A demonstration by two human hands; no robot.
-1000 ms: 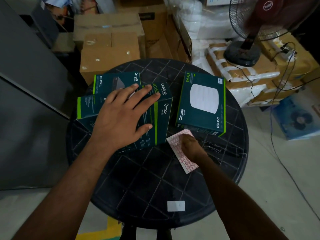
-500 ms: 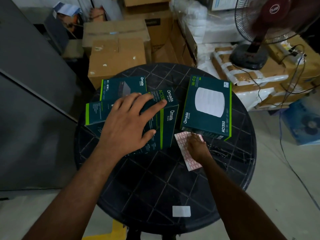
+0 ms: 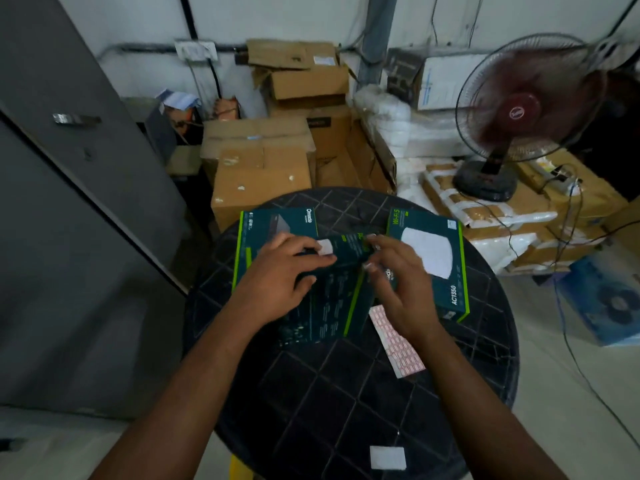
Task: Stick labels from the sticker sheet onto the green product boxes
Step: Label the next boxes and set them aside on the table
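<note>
Three dark green product boxes lie on a round black table (image 3: 346, 403). The middle green box (image 3: 329, 306) is tipped up on its edge, and a small white label (image 3: 325, 247) sits on its upper side. My left hand (image 3: 280, 275) grips this box from the left, fingertips next to the label. My right hand (image 3: 398, 278) holds the same box's right end between fingers and thumb. The pink sticker sheet (image 3: 398, 344) lies flat on the table under my right wrist. A second green box (image 3: 277, 221) lies behind on the left, and a third (image 3: 446, 251) on the right.
A white patch (image 3: 388, 457) sits near the table's front edge. Cardboard cartons (image 3: 256, 174) stand behind the table, a grey metal cabinet (image 3: 69, 202) to the left. A standing fan (image 3: 519, 109) with trailing cables rests on wrapped parcels at the right.
My right hand left the sticker sheet and rose to the middle box. My left hand went from lying flat on the box to gripping it, the box tipped up, and a white label now shows on it.
</note>
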